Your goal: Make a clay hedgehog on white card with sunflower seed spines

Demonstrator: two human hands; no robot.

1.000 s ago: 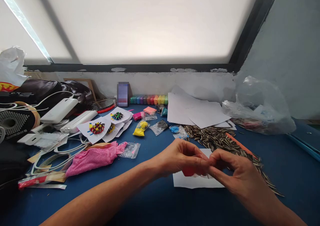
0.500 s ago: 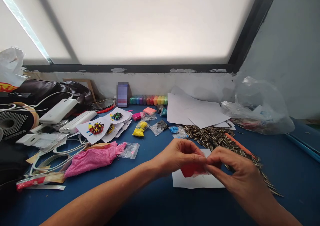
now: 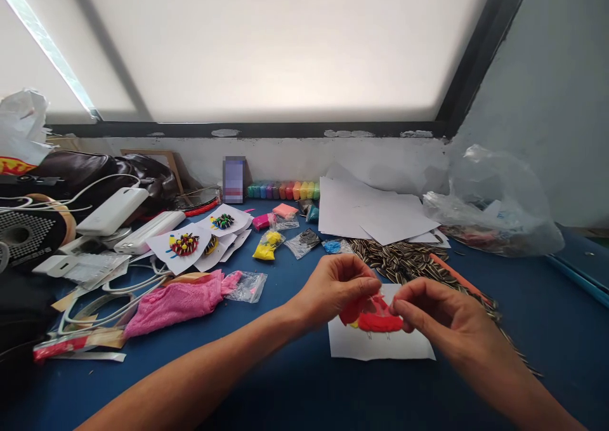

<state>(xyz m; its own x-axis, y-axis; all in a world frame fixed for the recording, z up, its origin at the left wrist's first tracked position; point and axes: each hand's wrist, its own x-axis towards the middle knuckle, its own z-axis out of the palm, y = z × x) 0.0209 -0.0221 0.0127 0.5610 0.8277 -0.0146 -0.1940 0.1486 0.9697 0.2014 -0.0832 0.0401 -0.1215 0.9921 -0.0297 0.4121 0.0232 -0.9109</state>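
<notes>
Pinched in my left hand (image 3: 335,289) is a small plastic bag of red clay (image 3: 349,313), hanging just below the fingertips. My right hand (image 3: 445,313) is a short way to its right, thumb and fingertips pressed together; what they hold, if anything, is too small to tell. Beneath both hands lies a white paper sheet (image 3: 380,348). On it is a flattened red clay shape (image 3: 380,323) with a bit of yellow clay (image 3: 354,324) at its left and thin drawn legs below. The hands partly cover the shape.
Striped sunflower seeds (image 3: 394,258) spread behind and right of the sheet, with an orange strip (image 3: 459,278) among them. Bagged yellow clay (image 3: 267,245), black clay (image 3: 304,242) and a pink cloth (image 3: 178,304) lie leftward. White papers (image 3: 371,209) and a plastic bag (image 3: 499,209) stand behind.
My hands have moved apart, the left one going slightly left with the bag of red clay. More of the red shape on the paper now shows between them.
</notes>
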